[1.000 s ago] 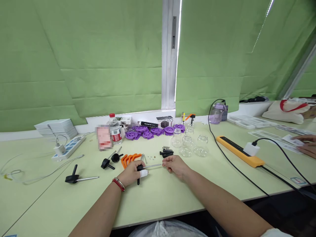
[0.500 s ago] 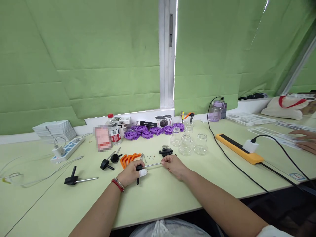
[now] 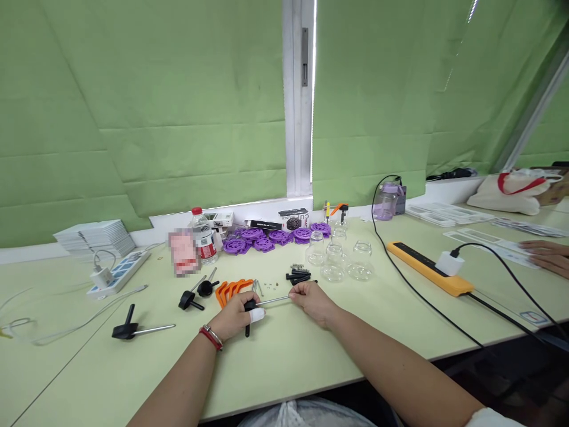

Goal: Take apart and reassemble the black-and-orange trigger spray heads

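Observation:
My left hand (image 3: 235, 316), with white tape round its thumb, is closed on the black head of a part with a thin metal rod (image 3: 273, 300). The rod points right, and my right hand (image 3: 311, 301) pinches its far end between thumb and fingers. Anything small in that pinch is hidden. Similar black parts with rods (image 3: 127, 330) lie to the left. Just beyond my left hand are orange curved handles (image 3: 231, 289), thin metal pins (image 3: 259, 287) and a few tiny pieces (image 3: 271, 286). Black tubes (image 3: 299, 276) and springs (image 3: 297, 267) lie beyond my right hand.
Purple round parts (image 3: 280, 237) line the back near a water bottle (image 3: 207, 240). Clear glass jars (image 3: 334, 264) stand right of centre. A yellow power strip (image 3: 429, 270) and black cable run along the right. Another person's hand (image 3: 549, 255) rests at far right.
The view has shifted slightly. Both hands keep their hold on the rod part, with hardly any movement. The other person's hand at far right has moved a little.

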A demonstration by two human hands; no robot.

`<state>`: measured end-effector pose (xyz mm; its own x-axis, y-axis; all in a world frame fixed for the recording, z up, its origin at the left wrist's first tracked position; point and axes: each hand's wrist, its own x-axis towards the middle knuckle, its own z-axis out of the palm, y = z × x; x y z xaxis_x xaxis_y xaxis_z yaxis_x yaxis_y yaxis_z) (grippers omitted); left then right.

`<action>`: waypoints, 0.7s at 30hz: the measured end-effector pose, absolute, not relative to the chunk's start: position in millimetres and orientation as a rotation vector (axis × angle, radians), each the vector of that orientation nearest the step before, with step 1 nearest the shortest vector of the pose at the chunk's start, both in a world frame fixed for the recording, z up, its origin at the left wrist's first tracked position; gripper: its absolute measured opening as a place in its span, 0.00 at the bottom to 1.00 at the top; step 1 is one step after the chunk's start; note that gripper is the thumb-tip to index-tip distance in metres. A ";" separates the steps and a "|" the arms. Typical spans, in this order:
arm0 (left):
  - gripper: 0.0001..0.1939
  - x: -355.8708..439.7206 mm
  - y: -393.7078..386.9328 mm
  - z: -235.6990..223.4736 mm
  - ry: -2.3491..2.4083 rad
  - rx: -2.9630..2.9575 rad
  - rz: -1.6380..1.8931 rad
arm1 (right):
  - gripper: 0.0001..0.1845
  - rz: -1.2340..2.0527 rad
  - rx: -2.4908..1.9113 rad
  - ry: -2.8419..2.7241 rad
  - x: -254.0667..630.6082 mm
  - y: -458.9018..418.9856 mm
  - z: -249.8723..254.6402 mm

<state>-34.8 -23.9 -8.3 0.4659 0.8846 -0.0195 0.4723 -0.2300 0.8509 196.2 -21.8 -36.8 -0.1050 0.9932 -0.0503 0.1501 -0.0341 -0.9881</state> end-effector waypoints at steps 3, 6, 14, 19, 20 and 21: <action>0.16 -34.0 -24.6 -7.7 1.145 1.873 0.614 | 0.06 1.236 -1.295 -1.402 196.6 -21.6 -36.5; 0.15 -33.7 -25.3 -8.3 1.141 1.876 0.616 | 0.06 1.234 -1.305 -1.410 196.6 -21.7 -36.3; 0.14 -33.5 -24.6 -9.2 1.137 1.899 0.614 | 0.10 1.206 -1.325 -1.475 196.9 -20.4 -37.3; 0.14 -33.0 -23.7 -11.2 1.133 1.898 0.617 | 0.12 1.233 -1.325 -1.501 196.8 -19.6 -37.9; 0.14 -32.8 -23.8 -11.3 1.131 1.896 0.616 | 0.13 1.244 -1.315 -1.504 196.4 -19.8 -37.9; 0.15 -32.4 -24.0 -11.3 1.130 1.895 0.615 | 0.13 1.255 -1.305 -1.507 195.9 -20.1 -37.8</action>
